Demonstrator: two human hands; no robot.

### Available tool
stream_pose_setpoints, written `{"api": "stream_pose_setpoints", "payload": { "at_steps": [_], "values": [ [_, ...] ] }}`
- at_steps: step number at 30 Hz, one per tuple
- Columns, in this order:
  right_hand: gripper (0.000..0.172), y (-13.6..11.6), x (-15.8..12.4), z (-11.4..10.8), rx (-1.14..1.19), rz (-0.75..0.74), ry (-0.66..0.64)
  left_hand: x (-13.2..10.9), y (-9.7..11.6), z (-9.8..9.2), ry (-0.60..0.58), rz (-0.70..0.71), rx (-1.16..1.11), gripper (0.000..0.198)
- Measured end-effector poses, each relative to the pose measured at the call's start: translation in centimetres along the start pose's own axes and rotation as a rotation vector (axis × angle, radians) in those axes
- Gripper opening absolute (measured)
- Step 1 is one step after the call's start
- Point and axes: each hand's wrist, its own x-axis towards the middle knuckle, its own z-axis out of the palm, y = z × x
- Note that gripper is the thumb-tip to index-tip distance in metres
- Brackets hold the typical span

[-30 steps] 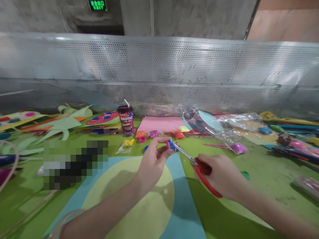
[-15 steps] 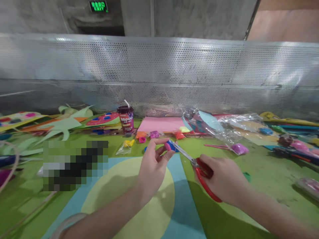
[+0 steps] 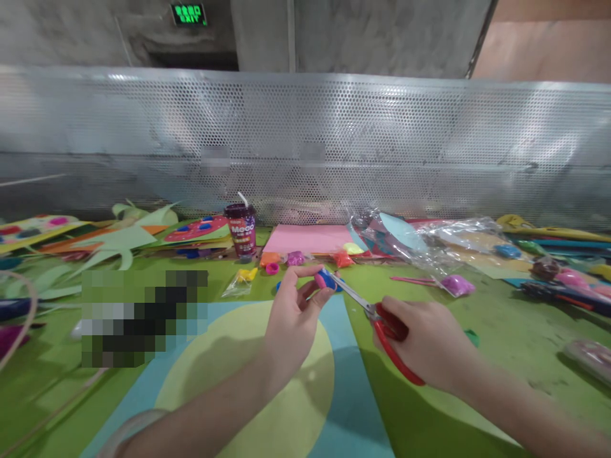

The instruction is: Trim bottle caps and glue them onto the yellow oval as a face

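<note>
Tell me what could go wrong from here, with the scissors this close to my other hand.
The scissors in your right hand point toward your left hand, so a slip might nick a finger. The small pink-and-blue piece is only pinched in your left hand, so a push from the blades could knock it loose. The cup stands beyond your left hand; a stray knock might tip it.
</note>
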Motion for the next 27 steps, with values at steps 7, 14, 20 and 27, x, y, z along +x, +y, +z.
{"api": "stream_pose_setpoints", "payload": {
  "at_steps": [7,14,20,27],
  "values": [
    [0.010,-0.11,-0.01,-0.30,0.001,-0.013,-0.009,-0.01,0.05,0.08,0.004,-0.001,-0.012,0.021],
    [0.012,-0.07,0.10,-0.06,-0.034,-0.017,0.000,-0.08,0.01,0.10,0.001,-0.034,-0.027,0.020],
    [0.013,-0.32,-0.04,-0.35,-0.050,-0.002,-0.018,-0.08,0.14,0.09,-0.025,-0.030,-0.049,0.020],
    [0.013,-0.34,0.00,0.15,0.008,0.005,-0.028,0.18,0.13,0.22,-0.045,-0.071,-0.065,0.018]
  ]
}}
